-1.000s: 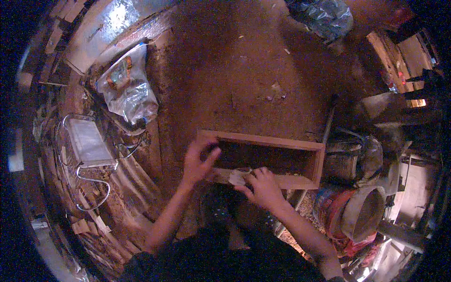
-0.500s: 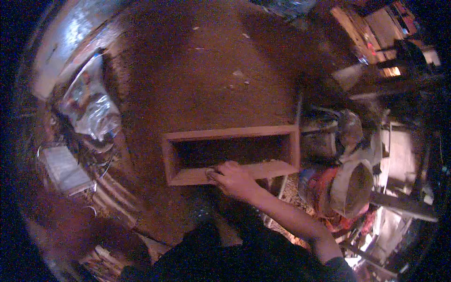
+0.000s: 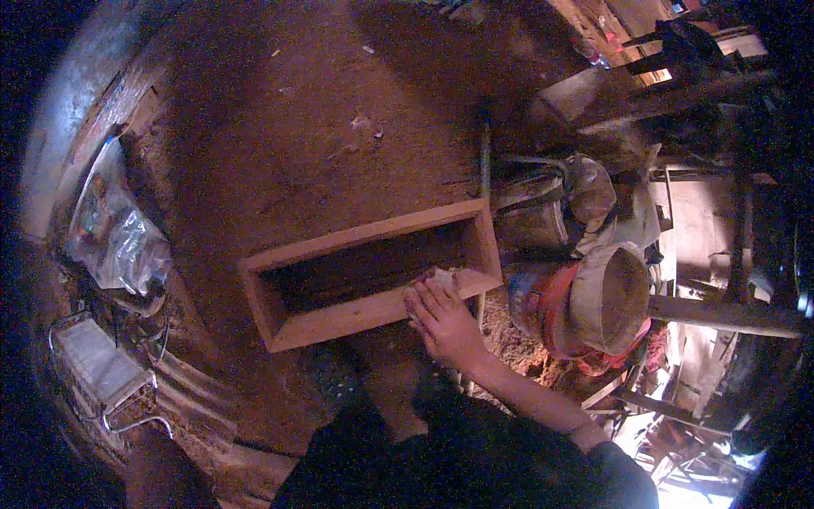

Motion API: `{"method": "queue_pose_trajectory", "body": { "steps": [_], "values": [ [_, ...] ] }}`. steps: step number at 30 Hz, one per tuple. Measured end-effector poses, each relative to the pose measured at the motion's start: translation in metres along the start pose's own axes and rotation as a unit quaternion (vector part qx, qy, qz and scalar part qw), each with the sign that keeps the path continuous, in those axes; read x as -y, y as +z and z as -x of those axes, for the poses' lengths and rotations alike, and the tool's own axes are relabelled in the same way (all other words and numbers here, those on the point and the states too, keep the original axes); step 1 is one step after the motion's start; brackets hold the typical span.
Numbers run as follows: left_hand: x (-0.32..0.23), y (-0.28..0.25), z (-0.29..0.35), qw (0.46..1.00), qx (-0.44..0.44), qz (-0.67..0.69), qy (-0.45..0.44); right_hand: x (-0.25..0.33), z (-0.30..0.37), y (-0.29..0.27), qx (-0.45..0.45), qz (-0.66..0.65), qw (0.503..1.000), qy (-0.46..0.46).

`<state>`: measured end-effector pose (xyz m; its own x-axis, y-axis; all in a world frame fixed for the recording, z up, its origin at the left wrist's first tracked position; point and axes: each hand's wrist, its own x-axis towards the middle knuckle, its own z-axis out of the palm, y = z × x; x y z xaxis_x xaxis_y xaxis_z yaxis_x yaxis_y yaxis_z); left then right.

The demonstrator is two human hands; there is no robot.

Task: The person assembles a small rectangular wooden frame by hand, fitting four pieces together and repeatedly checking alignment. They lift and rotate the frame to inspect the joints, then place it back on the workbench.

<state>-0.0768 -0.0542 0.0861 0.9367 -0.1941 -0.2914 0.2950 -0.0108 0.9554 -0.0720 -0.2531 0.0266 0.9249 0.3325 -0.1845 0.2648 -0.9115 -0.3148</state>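
Note:
A long rectangular wooden frame [image 3: 365, 235] with deep sides lies tilted in front of me, its right end farther away than its left. My right hand [image 3: 445, 322] presses on the near side, close to the right corner. Its fingers are bent over a small pale piece [image 3: 443, 278], mostly covered, whose kind I cannot make out. At the lower left, a dark, blurred shape seems to be my left arm [image 3: 165, 467], beside a pale rectangular object with a bent metal rod [image 3: 140, 419]. The fingers of my left hand cannot be made out.
Right of the frame stand a red and blue bucket [image 3: 551, 310] with a pale round container [image 3: 612, 297] tilted against it, and a cloth-draped container [image 3: 543, 212]. A clear plastic bag [image 3: 127, 242] lies left. Small scraps dot the brown floor [image 3: 339, 170].
The frame now appears farther left and turned, its right end raised in view. My right hand has slid right along the near side. The dark arm at lower left has shifted down.

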Motion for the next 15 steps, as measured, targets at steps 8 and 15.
{"method": "queue_pose_trajectory", "body": {
  "steps": [8,15],
  "values": [
    [0.017,0.03,0.0,0.997,0.053,0.011,-0.046,0.012,-0.01,0.019,-0.032,-0.018,0.995,-0.088],
    [0.019,0.024,0.0,0.996,0.046,0.02,-0.07,-0.024,0.013,0.025,-0.035,0.006,0.999,-0.022]
  ]
}}
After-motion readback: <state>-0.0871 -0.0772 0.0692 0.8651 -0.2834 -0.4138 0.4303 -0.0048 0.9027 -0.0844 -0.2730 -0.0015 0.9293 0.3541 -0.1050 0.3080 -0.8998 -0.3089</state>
